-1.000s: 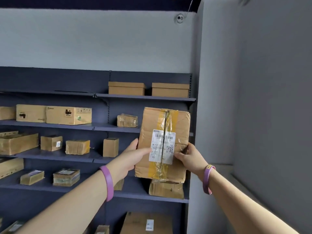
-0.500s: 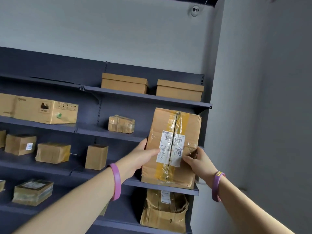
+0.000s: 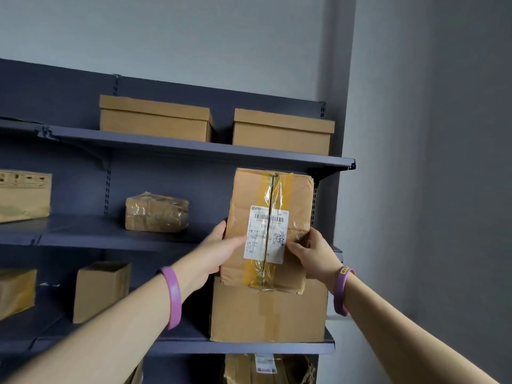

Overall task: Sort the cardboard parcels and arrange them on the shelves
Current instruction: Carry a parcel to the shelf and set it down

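I hold a tall cardboard parcel upright at the right end of the second shelf, just under the top shelf. It has yellow tape and a white shipping label on its front. My left hand grips its left edge, thumb across the front. My right hand grips its lower right side. Its bottom edge overlaps a larger plain box on the shelf below; whether the parcel rests on the second shelf is hidden.
Two lidded boxes stand on the top shelf. A taped parcel lies on the second shelf, a small upright box on the third. A grey wall closes the shelving on the right. A crumpled box sits lower.
The parcel has risen from in front of the lower shelves to the second shelf's right end, and I have moved closer to the shelving. Both hands keep the same hold.
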`<state>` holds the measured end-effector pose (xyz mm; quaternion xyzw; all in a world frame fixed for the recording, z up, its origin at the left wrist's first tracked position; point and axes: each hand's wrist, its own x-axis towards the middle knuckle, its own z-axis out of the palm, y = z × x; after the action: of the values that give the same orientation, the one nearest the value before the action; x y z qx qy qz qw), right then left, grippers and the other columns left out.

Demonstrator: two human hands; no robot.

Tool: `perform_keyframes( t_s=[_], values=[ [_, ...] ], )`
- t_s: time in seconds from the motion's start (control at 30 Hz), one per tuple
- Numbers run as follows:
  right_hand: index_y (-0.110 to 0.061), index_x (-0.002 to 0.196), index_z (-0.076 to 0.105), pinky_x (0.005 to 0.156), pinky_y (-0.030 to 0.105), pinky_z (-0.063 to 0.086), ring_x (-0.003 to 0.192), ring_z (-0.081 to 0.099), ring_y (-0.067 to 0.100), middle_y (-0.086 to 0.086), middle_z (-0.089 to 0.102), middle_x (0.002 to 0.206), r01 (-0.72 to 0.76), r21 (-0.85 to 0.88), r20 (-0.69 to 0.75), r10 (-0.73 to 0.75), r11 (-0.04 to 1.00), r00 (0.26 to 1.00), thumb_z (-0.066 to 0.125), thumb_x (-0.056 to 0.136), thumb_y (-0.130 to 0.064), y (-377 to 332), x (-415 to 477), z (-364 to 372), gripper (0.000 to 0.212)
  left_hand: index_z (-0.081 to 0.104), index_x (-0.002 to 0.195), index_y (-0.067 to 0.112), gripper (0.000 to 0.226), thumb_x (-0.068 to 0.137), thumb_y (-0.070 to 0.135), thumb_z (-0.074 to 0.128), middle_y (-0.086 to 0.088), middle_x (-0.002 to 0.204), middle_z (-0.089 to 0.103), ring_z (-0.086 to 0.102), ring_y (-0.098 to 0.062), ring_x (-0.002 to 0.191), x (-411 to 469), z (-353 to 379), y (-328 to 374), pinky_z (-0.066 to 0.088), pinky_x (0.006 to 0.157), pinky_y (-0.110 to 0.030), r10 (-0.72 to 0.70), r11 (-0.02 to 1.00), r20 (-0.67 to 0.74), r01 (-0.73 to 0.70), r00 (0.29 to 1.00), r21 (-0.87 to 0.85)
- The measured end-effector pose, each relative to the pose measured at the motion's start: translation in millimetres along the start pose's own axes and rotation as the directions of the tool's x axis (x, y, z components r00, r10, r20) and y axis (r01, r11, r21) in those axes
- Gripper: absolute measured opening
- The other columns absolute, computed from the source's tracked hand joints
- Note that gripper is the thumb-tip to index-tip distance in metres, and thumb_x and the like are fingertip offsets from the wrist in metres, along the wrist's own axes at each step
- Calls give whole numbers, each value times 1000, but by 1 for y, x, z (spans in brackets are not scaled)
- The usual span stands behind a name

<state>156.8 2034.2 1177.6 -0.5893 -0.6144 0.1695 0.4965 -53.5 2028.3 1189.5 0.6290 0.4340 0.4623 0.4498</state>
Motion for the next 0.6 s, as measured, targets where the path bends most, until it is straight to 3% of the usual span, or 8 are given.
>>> perform_keyframes(
  t_s=[0.23,0.33,0.43,0.5,0.6],
  values=[
    [-15,116,54,89,47,53,98,62,24,3,65,112,65,-28,-61,-66,998,996,50,95,-32,31,92,1,28,42,129,46,47,86,49,62,20,114,59,54,-2,97,98,12,-7,44,75,-32,45,992,-19,-43,999,119],
    [-16,129,52,95,40,49,107,60,24,2,62,118,71,-58,-91,-76,996,993,48,97,-34,44,140,-1,36,39,138,40,50,92,34,57,11,127,58,55,-11,108,146,17,-6,47,89,-37,49,990,-63,-40,997,134],
    [-14,138,49,98,36,46,116,58,28,8,60,130,26,-30,-103,-29,999,994,48,97,-45,55,186,-4,51,30,147,28,61,92,19,55,0,136,53,55,-17,109,194,21,-4,50,87,-35,30,999,-205,-26,978,21],
    [-14,139,47,100,34,43,120,56,29,10,57,134,-41,14,-115,43,999,992,50,95,-46,65,217,-5,55,42,141,27,54,89,21,57,-1,128,58,59,-16,101,220,26,-5,50,83,-32,27,999,-261,-31,965,-13],
    [-13,137,47,95,36,49,115,58,29,11,59,130,-120,112,-72,128,986,989,58,89,-44,79,251,-1,58,60,117,28,31,86,25,61,3,105,68,62,-15,91,252,35,-13,50,83,-34,-14,999,-229,6,973,-35]
  ],
)
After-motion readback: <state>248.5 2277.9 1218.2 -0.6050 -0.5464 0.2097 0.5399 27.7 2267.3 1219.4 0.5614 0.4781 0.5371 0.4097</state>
